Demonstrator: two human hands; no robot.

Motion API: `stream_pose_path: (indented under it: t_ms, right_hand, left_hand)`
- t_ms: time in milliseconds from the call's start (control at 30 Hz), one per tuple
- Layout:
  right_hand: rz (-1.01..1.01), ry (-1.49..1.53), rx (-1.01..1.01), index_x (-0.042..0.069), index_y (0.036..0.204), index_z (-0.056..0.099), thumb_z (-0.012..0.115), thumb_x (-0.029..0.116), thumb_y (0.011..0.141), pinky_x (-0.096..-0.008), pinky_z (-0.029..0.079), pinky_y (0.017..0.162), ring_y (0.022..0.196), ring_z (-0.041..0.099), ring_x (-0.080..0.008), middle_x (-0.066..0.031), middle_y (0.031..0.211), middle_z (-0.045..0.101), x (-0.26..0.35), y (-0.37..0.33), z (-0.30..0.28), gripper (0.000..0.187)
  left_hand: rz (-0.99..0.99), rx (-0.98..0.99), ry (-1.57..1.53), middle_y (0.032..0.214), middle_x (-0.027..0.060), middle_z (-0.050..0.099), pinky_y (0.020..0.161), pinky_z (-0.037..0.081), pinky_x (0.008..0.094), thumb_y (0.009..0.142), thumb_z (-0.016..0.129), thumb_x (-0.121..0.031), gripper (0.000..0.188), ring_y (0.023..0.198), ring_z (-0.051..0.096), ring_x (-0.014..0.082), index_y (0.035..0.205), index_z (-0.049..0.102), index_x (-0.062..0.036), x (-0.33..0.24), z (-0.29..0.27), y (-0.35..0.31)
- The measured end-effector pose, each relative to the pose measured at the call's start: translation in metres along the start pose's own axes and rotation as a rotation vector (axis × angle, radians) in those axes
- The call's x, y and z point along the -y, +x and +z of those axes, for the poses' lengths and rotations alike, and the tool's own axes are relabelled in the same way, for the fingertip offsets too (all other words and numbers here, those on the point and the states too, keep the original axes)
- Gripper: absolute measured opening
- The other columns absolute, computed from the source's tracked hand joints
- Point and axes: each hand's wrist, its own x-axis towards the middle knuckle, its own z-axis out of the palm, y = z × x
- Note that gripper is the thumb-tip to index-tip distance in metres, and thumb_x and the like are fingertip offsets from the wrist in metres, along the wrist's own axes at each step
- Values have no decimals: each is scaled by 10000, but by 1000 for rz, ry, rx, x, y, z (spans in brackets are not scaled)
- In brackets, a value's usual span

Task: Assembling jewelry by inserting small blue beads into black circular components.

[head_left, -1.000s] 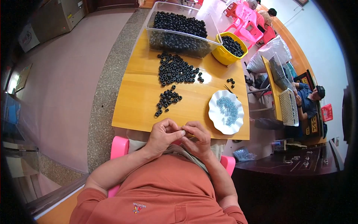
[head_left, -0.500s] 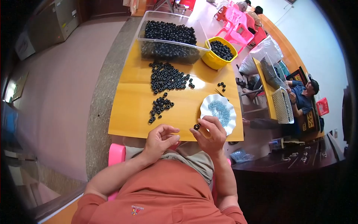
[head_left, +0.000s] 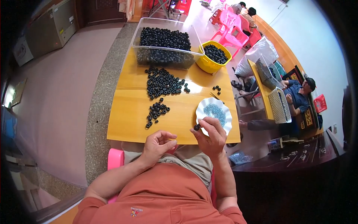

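Pinched between the thumb and forefinger of my right hand is a small round black part, held just off the near rim of a white wavy-edged dish. Small clear-bluish beads are spread inside that dish. My left hand hovers at the table's front edge, its thumb and fingers bent but apart, with nothing seen in them. A small group of black ring-shaped parts lies beyond it. Farther back spreads a larger group of the same black rings.
At the back of the yellow table stand a clear bin and a yellow bowl, both filled with black parts. Dark tweezers and a few loose parts lie behind the dish. Another person sits at the right.
The view has shifted slightly, so the table appears a little lower and leftward. The black part in my right hand has turned, its hole facing me less. My left hand has barely moved.
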Motion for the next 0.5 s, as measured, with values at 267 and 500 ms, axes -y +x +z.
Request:
stream_pose_path:
  t_ms: [267,500]
  right_hand:
    - [2,-4,6,-2,993,653,826,5,663,-317,532,615,737,644,-246,-139,890,633,1,1,1,372]
    - [13,5,33,-9,979,647,808,-10,672,-306,519,581,695,637,-243,-144,856,632,-1,-8,4,346]
  left_hand:
    - [-14,-1,-21,1033,76,645,768,542,242,872,689,-59,223,840,627,101,1060,586,2,-1,1,-1]
    - [-38,-14,-20,1010,71,661,750,535,237,869,688,-50,195,812,637,104,1037,600,-4,0,1,0]
